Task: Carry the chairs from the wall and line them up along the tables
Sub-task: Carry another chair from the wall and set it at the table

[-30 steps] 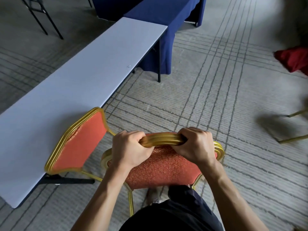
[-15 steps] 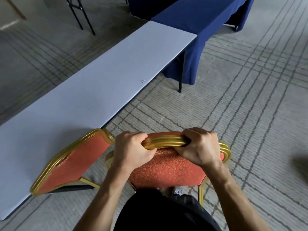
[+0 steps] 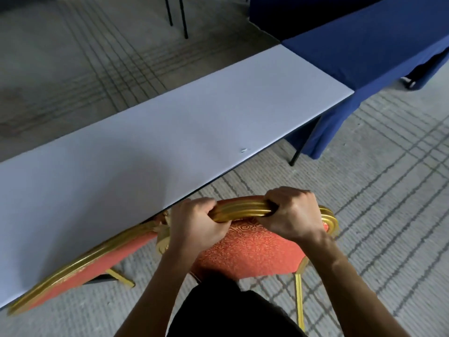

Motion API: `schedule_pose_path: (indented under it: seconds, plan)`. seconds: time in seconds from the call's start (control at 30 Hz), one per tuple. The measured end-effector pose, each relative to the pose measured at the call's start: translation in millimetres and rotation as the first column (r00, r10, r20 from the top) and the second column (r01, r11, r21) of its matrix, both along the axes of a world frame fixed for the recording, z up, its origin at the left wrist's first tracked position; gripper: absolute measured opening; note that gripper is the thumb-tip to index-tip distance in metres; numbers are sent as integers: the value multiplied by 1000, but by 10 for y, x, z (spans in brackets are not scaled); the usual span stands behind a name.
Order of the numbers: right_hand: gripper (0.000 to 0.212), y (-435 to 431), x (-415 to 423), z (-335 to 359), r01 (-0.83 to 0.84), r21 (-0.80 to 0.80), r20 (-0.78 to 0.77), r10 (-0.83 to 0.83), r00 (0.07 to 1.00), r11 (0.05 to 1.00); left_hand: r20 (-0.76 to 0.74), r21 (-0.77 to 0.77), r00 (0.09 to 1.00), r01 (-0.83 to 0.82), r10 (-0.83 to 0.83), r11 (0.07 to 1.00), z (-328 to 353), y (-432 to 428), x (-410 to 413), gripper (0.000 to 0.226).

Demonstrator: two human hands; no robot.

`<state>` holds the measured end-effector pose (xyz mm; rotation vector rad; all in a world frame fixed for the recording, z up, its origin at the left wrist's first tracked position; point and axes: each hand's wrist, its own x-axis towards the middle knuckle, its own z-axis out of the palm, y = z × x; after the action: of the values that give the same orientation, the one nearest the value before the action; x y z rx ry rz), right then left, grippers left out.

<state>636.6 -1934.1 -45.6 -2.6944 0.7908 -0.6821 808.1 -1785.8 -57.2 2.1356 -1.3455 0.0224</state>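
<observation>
1. At the far left, a second chair point(image 3: 80, 268) with red upholstery and a gold frame is seen with its backrest along the near edge of the white table point(image 3: 170, 132). Whether frame and table edge touch cannot be told.
2. The long white table is laid diagonally across the view, from lower left to upper right. A small pale mark point(image 3: 243, 150) is seen near its front edge.
3. The left hand point(image 3: 196, 224) is closed round the left part of the gold top rail point(image 3: 243, 210), with the fingers curled over it and clenched on it.
4. The held chair point(image 3: 255, 249) is placed at bottom centre, just beside the second chair, its backrest facing the person and its top rail close to the table's near edge. One gold leg point(image 3: 298, 300) is shown at the lower right. Whether the feet rest on the floor cannot be told.
5. The right hand point(image 3: 291, 215) is wrapped round the right part of the same rail, its fingers tight over the top.
6. A black table leg point(image 3: 301, 147) is seen under the white table's right end.
7. A table draped in blue cloth point(image 3: 364, 52) is butted against that end.
8. Grey lined carpet point(image 3: 388, 190) is spread across the right side.
</observation>
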Motion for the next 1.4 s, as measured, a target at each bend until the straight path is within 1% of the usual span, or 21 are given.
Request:
schedule_pose_path:
  seconds: [0.1, 0.2, 0.27, 0.33, 0.4, 0.5, 0.6, 0.67, 0.7, 0.77, 0.8, 0.87, 0.97, 1.07, 1.13, 1.17, 1.23, 1.3, 1.4]
  plan:
    - [14, -456, 474, 34, -58, 14, 5, 58, 998, 998, -3, 13, 998, -66, 66, 998, 45, -371, 393, 43]
    - [14, -858, 977, 61, -110, 26, 10, 110, 994, 994, 60, 17, 995, -79, 77, 997, 49, -682, 813, 43]
    - [13, -1024, 1242, 81, -138, -2, 28, 138, 990, 990, 91, 26, 989, -119, 116, 993, 56, -794, 1037, 39]
    - [14, -1206, 1522, 67, -186, -32, 36, 187, 982, 982, 92, 37, 980, -179, 175, 983, 38, -889, 1249, 33]
    - [8, -1331, 1722, 54, -231, -28, 22, 231, 973, 973, 71, 61, 972, -228, 224, 972, 36, -937, 1352, 28]
    - [11, -1388, 1865, -89, -298, -39, 19, 299, 954, 954, 19, 80, 954, -300, 300, 951, -66, -923, 1326, 25]
    - [14, -1352, 1926, -413, -362, 11, 12, 362, 932, 932, -45, 198, 910, -396, 412, 897, -292, -844, 1207, 25]
    - [16, -1303, 1902, -666, -408, 76, -25, 411, 911, 910, -72, 290, 874, -442, 480, 849, -491, -779, 1059, 29]
    - [16, -1288, 1839, -782, -431, 115, -33, 437, 899, 895, -89, 320, 865, -444, 494, 837, -579, -770, 953, 35]
    - [16, -1307, 1614, -973, -449, 189, -23, 461, 887, 873, -112, 319, 876, -416, 470, 851, -737, -788, 709, 43]
    - [16, -1330, 1474, -1044, -448, 214, -8, 461, 888, 868, -111, 327, 887, -394, 449, 859, -799, -811, 584, 43]
    - [16, -1353, 1210, -1128, -457, 240, -9, 473, 881, 856, -103, 395, 905, -343, 412, 852, -902, -803, 336, 38]
    - [18, -1239, 856, -1238, -471, 286, -113, 518, 848, 834, -96, 471, 909, -318, 405, 823, -1069, -641, -35, 37]
    - [25, -1120, 455, -1427, -467, 366, -218, 562, 798, 805, -106, 565, 914, -269, 391, 780, -1242, -504, -460, 56]
    - [34, -1075, 162, -1572, -474, 397, -309, 601, 737, 786, -137, 632, 913, -218, 383, 744, -1346, -442, -783, 62]
    - [36, -1049, 68, -1610, -479, 412, -350, 620, 702, 775, -136, 644, 910, -220, 392, 733, -1377, -406, -915, 62]
    - [35, -1012, -17, -1641, -504, 424, -368, 651, 663, 753, -113, 624, 891, -282, 441, 729, -1438, -340, -1063, 59]
    - [32, -1004, 15, -1642, -528, 404, -349, 659, 666, 747, -85, 592, 877, -337, 473, 732, -1449, -328, -1042, 55]
    - [29, -1036, 14, -1670, -539, 381, -318, 654, 687, 751, -75, 587, 880, -342, 469, 734, -1439, -362, -1028, 56]
